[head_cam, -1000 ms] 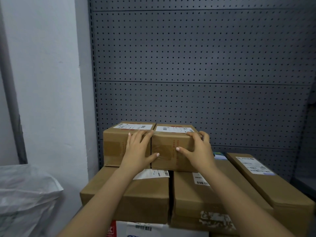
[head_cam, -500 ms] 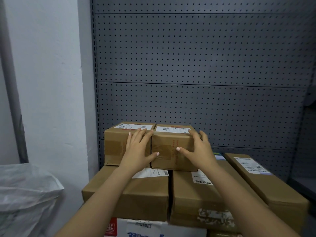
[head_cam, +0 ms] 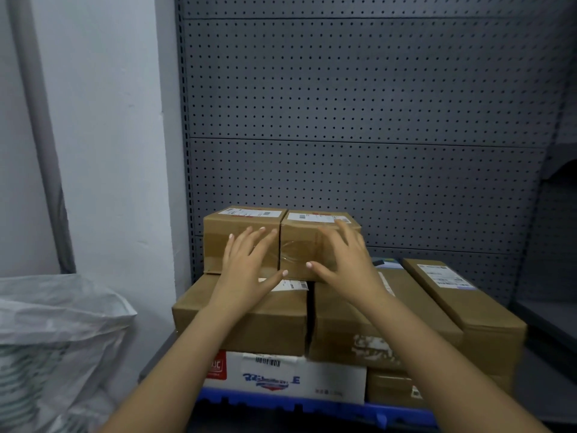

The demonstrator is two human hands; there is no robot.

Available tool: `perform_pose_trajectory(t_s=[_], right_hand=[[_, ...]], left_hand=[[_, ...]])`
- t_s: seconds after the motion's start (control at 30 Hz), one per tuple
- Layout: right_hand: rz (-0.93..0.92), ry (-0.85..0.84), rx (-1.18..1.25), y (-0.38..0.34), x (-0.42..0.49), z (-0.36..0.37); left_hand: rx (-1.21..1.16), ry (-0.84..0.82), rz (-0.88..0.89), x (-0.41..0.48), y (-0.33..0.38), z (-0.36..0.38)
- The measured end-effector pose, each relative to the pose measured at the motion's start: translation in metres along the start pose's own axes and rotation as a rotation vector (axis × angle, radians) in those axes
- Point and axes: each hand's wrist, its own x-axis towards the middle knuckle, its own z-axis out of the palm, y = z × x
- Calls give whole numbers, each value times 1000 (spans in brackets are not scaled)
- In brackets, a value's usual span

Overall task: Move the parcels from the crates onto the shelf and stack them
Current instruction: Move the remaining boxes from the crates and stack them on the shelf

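Where hands [head_cam: 246, 265] [head_cam: 346, 264] spread, two taped brown parcels [head_cam: 218, 242] [head_cam: 301, 245] bear white labels

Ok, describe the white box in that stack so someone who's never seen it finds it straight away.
Look at the grey pegboard wall; a stack of parcels stands before it. At the stack's bottom left, under a brown carton and above a blue edge, sits the white box. It alone is white, with a red patch, blue lettering and a barcode label.
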Motion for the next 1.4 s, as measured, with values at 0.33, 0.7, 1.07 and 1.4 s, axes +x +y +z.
perform_pose_trajectory(t_s=[0.33,0.7,1.07,1.4], right_hand=[[-69,-180,171,-80,-93,30],[-317,-397,341,-211,-205,120],[-342,-590,365,-269,-252,203],[-298,-727,279,-256,-241,288]], left_hand=[[66,-14,-124,-128,-4,-80],[246,-158,-365,-320,-50,-191],[289,-238,-554,-413,-84,-208],[262,-336,-624,-426,-144,-154]])
